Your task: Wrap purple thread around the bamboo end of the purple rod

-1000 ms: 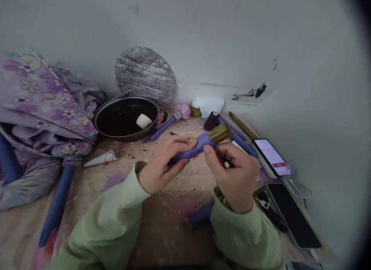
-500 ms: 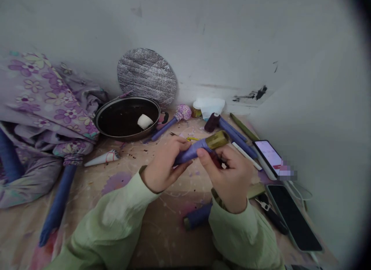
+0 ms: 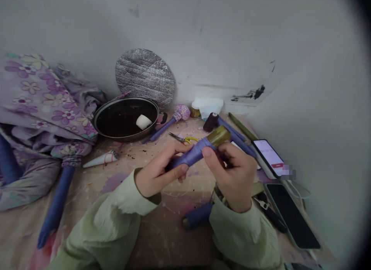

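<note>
A thick stick [image 3: 191,156], wound in blue-violet material with a bare olive-brown end, slants up to the right between my hands. My left hand [image 3: 160,167] is closed around its lower part, thumb along the near side. Near the bare end, my right hand [image 3: 233,171] grips the stick, with the thumb pressed on the wrapping and the other fingers curled behind. Whether those fingers also pinch a thread is hidden. Below, partly behind my right sleeve, lies a blue spool [image 3: 198,216]. Beyond the stick are small scissors [image 3: 189,139] with yellow handles and a dark purple thread spool [image 3: 211,122].
A dark pan [image 3: 116,136] holding a white roll [image 3: 143,122] stands at the back left, before a silver round mat [image 3: 145,76]. Floral cloth [image 3: 52,96] with blue-wrapped handles fills the left. Two phones [image 3: 268,156] and a black-handled tool [image 3: 272,214] lie right.
My left hand's grip has shifted, its thumb now stretched along the stick's near side. More of the wrapping and the scissors show. The right hand keeps its hold.
</note>
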The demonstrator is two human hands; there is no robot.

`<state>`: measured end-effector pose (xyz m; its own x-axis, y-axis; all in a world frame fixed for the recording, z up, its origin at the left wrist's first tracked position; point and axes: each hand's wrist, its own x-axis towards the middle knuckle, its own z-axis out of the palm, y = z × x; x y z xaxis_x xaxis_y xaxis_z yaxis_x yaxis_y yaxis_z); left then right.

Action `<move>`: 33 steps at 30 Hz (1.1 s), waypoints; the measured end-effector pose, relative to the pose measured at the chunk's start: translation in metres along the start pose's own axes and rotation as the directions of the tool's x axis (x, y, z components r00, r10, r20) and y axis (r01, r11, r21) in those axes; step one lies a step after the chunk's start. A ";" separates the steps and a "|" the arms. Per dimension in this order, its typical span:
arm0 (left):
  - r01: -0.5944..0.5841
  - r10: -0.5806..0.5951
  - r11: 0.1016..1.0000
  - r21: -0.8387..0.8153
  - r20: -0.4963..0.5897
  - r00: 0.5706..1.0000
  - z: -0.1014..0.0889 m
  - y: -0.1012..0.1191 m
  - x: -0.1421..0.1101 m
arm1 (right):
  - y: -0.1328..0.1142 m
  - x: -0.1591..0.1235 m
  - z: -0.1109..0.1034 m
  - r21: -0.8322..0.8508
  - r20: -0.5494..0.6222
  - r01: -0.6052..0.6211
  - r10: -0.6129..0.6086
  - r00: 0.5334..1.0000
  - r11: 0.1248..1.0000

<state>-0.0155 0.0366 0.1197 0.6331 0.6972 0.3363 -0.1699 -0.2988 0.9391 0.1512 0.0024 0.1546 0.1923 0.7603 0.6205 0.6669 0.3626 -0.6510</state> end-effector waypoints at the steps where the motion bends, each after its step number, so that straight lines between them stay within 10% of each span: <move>1: 0.006 -0.006 1.000 0.009 -0.018 1.000 -0.001 -0.001 0.001 | 0.000 0.000 0.000 -0.011 -0.001 -0.001 0.001 1.000 1.000; 24: -0.197 0.301 0.774 0.603 -0.076 0.951 -0.008 -0.002 0.012 | 0.004 -0.004 0.013 -0.037 -0.050 -0.004 0.003 0.999 0.999; 33: 0.068 -0.064 0.994 -0.088 0.045 0.997 0.001 0.007 0.002 | -0.001 -0.006 0.002 0.020 -0.075 0.051 -0.050 0.996 0.998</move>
<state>-0.0147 0.0356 0.1270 0.6760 0.6848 0.2721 -0.1922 -0.1926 0.9623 0.1484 -0.0018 0.1503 0.2127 0.6985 0.6832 0.6615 0.4116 -0.6268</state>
